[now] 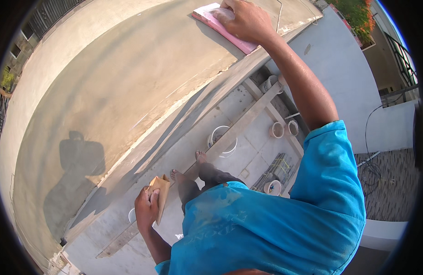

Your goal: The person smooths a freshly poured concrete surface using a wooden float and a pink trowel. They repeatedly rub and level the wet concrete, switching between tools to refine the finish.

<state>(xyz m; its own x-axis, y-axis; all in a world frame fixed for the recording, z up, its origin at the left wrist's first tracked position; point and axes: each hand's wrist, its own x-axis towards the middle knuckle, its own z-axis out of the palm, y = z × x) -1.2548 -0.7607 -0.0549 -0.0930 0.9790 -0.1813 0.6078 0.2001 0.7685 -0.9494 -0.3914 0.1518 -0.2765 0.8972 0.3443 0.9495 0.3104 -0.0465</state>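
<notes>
My right hand [246,20] reaches far up and is closed on a pink plastering float [241,42], a flat rectangular block with a whitish back. The float lies against a wide, smooth, grey-beige plastered surface [142,68], close to its right edge. Lower down, my left hand [147,206] is closed around a tan, folded, paper-like piece [162,195]. That hand is held out from the surface, near its lower edge. What exactly the tan piece is I cannot tell.
My bare feet [201,156] rest on a narrow wooden plank [243,120] above a tiled floor. Below are a white bucket [223,140], several smaller tubs [276,130] and a bundle of grey strips [278,168]. A white wall [344,87] and a black cable [367,133] are at the right.
</notes>
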